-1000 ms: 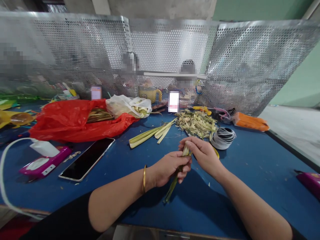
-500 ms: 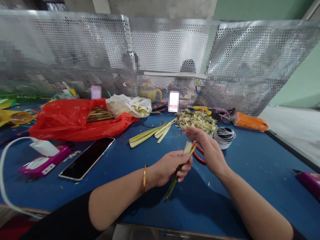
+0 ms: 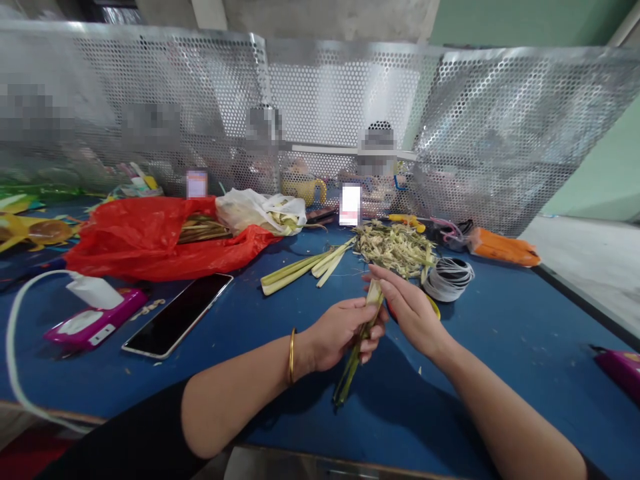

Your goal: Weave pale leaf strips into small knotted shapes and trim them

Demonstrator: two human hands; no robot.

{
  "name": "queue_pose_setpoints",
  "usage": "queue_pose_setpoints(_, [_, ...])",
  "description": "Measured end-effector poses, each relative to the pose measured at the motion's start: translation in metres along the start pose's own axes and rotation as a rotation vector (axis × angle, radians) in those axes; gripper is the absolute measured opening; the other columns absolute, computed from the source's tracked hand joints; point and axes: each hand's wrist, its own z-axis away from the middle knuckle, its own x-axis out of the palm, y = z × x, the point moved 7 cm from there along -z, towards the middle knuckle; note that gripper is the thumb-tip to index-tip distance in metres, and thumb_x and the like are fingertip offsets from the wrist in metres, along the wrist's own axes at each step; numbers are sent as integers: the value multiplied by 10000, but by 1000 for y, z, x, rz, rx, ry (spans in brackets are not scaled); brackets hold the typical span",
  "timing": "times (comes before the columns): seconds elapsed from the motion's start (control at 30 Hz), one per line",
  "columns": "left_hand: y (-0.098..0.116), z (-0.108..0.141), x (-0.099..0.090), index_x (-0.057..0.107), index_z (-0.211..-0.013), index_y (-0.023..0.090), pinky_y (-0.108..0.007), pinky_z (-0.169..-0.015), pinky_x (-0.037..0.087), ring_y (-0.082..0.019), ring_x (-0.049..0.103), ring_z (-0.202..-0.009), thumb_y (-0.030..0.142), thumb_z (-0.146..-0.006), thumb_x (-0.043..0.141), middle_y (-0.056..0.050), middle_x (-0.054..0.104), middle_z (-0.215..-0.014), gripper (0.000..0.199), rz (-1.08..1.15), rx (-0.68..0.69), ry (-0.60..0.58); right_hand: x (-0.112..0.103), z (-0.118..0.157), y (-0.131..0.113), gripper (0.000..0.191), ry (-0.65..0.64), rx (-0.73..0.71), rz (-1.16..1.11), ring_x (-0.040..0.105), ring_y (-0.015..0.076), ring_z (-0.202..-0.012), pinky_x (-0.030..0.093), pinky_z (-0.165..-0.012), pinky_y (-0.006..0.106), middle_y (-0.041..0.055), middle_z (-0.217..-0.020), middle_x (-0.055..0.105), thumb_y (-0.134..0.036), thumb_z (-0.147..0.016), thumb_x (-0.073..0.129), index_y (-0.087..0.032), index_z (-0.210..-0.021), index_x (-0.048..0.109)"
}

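Note:
My left hand (image 3: 345,332), with a gold bangle at the wrist, is closed around a small bundle of green plant strips (image 3: 349,373). The strips' pale cut ends (image 3: 374,293) stick up past the thumb, and their darker tails hang below the fist. My right hand (image 3: 413,310) is flat with its fingers stretched out, its palm side against the top ends of the bundle. Behind that hand, a red and yellow looped handle (image 3: 437,309) is mostly hidden. Beyond both hands lie loose pale-green strips (image 3: 295,271) and a heap of shredded trimmings (image 3: 395,248).
A grey-white coil of cord (image 3: 449,280) and an orange packet (image 3: 504,247) are at the right. On the left are a phone (image 3: 177,317), a purple power strip (image 3: 97,320) with a white plug, and a red plastic bag (image 3: 125,240). A perforated metal screen (image 3: 340,80) borders the back.
My right hand has come down and left onto the top of the strips, covering most of the red handle. The left hand keeps its hold. The view has shifted slightly.

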Motion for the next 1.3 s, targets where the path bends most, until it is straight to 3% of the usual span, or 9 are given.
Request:
queue_pose_setpoints(0.43, [-1,1,3,451,-796,192,-178,-411,317,-56,334,-421,453,-869,495,74,364,-565,274,14,-22,-34,0,-1,-9,421,-89,-43,61,595,217,-1090,430,-977,387,81,-1177,653,-414,-944,385,-207,-1276,541])
queue_pose_setpoints(0.57, [0,2,3,417,-763,199,-171,-396,293,-51,301,-407,434,-872,491,79,339,-560,269,7,-28,-37,-1,-3,-7,452,-70,-2,-36,594,223,-1073,434,-956,388,84,-1157,660,-461,-915,428,-214,-1273,551])
queue_pose_setpoints(0.63, [3,2,3,410,-757,196,-161,-388,263,-42,267,-403,420,-878,487,82,322,-565,266,15,-9,-35,-7,-5,-4,470,8,53,-133,616,215,-982,471,-875,361,81,-1075,682,-502,-882,471,-206,-1227,592])
queue_pose_setpoints(0.7, [6,3,3,408,-755,193,-156,-386,246,-38,245,-404,418,-884,480,84,310,-571,269,17,12,-34,-13,-6,0,464,79,134,-210,613,172,-774,488,-712,297,55,-868,685,-526,-845,518,-181,-1122,657])
queue_pose_setpoints(0.83, [8,4,3,401,-744,194,-157,-378,212,-36,212,-399,428,-884,478,88,291,-564,284,-10,-9,-47,-7,-6,4,450,-29,287,-355,416,76,-483,333,-466,210,-40,-558,511,-506,-765,630,-135,-1013,690])
queue_pose_setpoints(0.97, [4,4,3,401,-735,195,-167,-373,165,-36,184,-393,419,-874,496,91,282,-548,281,-67,-68,-77,-2,-4,2,378,-129,309,-399,363,55,-445,259,-430,201,-53,-556,501,-464,-736,674,-148,-944,674])
queue_pose_setpoints(1.07, [3,4,2,423,-752,191,-173,-376,139,-37,169,-396,410,-874,495,92,279,-540,261,-94,-89,-79,-3,-5,0,301,-143,280,-360,397,57,-460,265,-436,201,-41,-586,531,-436,-718,697,-154,-809,645])
queue_pose_setpoints(1.2, [1,5,2,458,-794,187,-175,-384,128,-40,163,-402,502,-870,464,94,276,-537,324,-90,-116,-81,-3,-6,0,317,-170,256,-320,402,59,-460,276,-438,205,-32,-629,559,-429,-743,671,-163,-915,652])
queue_pose_setpoints(1.3, [2,6,3,451,-776,188,-180,-380,110,-40,144,-399,507,-858,482,100,262,-523,331,-123,-106,-78,-2,-6,1,284,-174,230,-285,404,60,-461,283,-444,204,-33,-587,540,-435,-757,658,-152,-774,635])
